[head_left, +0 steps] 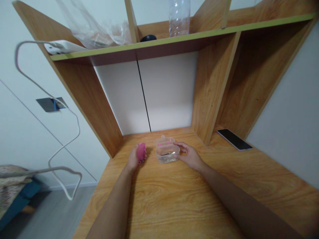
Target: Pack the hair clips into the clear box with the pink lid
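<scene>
Pink item [141, 152]: L hand [133, 158]; tub [167, 154]: R hand [190, 156]

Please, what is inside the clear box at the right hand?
The clear box at the right hand holds a thin, dark, shiny item. The cloudy plastic hides its shape, so I cannot tell what it is.

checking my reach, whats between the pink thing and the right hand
The head view shows a clear plastic container between the pink object and the right hand.
</scene>
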Available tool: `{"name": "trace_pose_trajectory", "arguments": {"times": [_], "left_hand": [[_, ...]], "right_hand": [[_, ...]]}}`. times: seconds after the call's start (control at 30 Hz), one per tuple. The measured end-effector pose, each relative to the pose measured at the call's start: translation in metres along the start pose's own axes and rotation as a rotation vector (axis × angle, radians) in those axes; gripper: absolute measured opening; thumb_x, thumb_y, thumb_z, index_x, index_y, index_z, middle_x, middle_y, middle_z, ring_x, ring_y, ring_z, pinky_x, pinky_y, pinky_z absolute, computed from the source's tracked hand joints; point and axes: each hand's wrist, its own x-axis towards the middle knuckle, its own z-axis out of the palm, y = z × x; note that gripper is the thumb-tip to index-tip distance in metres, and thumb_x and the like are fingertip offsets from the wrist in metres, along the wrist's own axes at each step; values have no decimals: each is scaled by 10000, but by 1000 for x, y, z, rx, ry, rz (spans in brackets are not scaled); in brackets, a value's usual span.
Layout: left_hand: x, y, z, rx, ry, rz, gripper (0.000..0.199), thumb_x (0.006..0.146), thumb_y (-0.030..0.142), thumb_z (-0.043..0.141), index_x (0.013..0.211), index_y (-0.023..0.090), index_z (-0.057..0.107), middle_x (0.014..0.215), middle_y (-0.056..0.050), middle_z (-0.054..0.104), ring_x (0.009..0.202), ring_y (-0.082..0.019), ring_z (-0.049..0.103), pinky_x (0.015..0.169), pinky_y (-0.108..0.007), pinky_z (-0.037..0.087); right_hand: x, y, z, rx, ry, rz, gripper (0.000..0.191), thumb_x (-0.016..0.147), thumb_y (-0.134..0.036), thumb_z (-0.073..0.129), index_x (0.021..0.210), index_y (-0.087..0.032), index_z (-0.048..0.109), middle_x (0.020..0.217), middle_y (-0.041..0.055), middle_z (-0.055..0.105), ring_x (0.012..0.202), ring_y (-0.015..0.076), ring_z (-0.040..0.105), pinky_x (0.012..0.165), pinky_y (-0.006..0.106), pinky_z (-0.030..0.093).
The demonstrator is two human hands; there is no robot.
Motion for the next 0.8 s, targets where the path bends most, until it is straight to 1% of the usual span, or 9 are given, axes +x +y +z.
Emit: {"name": "trace_pose_trajectory", "arguments": {"times": [0.13,0.2,0.33,0.5,0.57,0.63,0.73,0.8], "left_hand": [[-4,-1,0,155,-137,193,615,815,724,568,885,124,682,673,-57,665,532,-147,593,497,-246,448],[-7,1,2,203,-190,260,603,821,719,578,865,126,680,669,-56,656,540,-145,577,497,-244,433],[-11,4,6,230,-243,296,601,821,722,584,851,128,674,673,-66,651,567,-153,579,516,-251,437],[-8,-5,8,202,-330,294,580,867,692,530,876,133,686,702,-88,655,579,-159,590,530,-267,454],[-6,-9,8,168,-324,288,575,861,688,542,876,133,690,707,-92,658,586,-163,595,538,-271,464],[-4,-12,8,130,-284,287,597,840,713,550,888,134,690,714,-93,667,596,-169,609,543,-273,476],[-2,-14,7,90,-250,278,706,810,797,498,922,126,685,716,-96,676,594,-182,633,566,-294,512],[-2,-14,9,54,-206,275,744,793,817,502,960,113,680,733,-94,684,589,-182,645,590,-310,535]], "right_hand": [[0,1,0,-19,11,-17,576,657,-301,842,1210,-243,688,1296,96,683,1071,267,688,981,469,554],[1,1,0,-28,8,-23,570,662,-301,837,1210,-246,690,1298,94,681,1096,273,680,990,476,549],[1,1,-1,-36,-8,-37,580,663,-302,838,1220,-267,681,1276,81,692,1141,288,665,1020,513,529],[1,1,-1,-29,-21,-42,575,664,-291,833,1218,-264,679,1273,86,694,1145,295,668,1032,525,516],[1,1,-1,-29,-15,-48,568,669,-287,829,1216,-255,680,1279,90,690,1136,289,671,1026,514,521],[1,1,-1,-35,-12,-51,568,669,-281,828,1216,-246,681,1280,95,687,1126,283,674,1028,508,519],[0,0,-1,-40,-18,-50,567,668,-279,832,1214,-243,682,1273,97,686,1117,279,676,1026,505,519],[0,-1,-1,-46,-21,-54,560,678,-282,827,1218,-249,685,1273,94,684,1119,276,673,1012,494,531]]}}
